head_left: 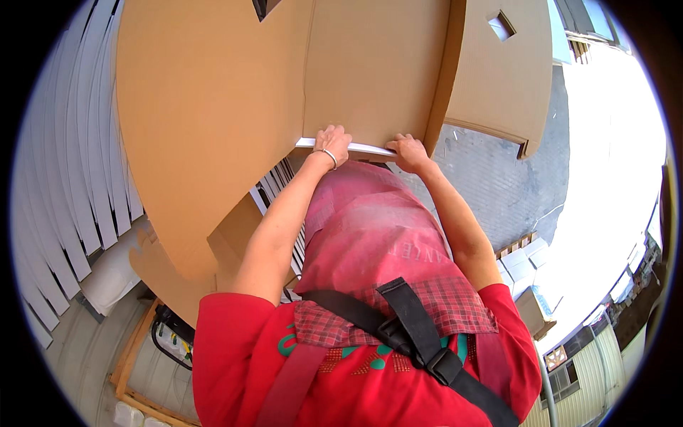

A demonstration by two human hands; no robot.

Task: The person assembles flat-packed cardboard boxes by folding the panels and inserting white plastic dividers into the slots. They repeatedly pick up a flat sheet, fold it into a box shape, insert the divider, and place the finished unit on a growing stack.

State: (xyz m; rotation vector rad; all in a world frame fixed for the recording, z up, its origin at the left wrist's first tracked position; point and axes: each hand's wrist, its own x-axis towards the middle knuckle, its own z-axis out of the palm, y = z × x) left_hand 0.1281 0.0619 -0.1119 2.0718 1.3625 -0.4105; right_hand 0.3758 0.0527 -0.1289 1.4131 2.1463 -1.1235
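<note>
A large open cardboard box (370,67) stretches away in front of me, its brown inner panel facing up. Along its near end runs a thin white strip (371,150). My left hand (332,141) has its fingers curled over this strip near the box's left corner. Close to the right corner, my right hand (410,151) grips the strip's other end with bent fingers. Both thumbs are partly hidden. A wide cardboard flap (206,114) spreads out on the left, and another flap (501,89) with a cut-out hole hangs on the right.
Long grey-white panels (71,156) stand in a row at the far left. Below them lie a white roll (112,281) and a wooden frame (135,356). Grey floor (491,171) shows on the right, with white blocks (525,265) stacked nearby. A red apron (377,228) covers my front.
</note>
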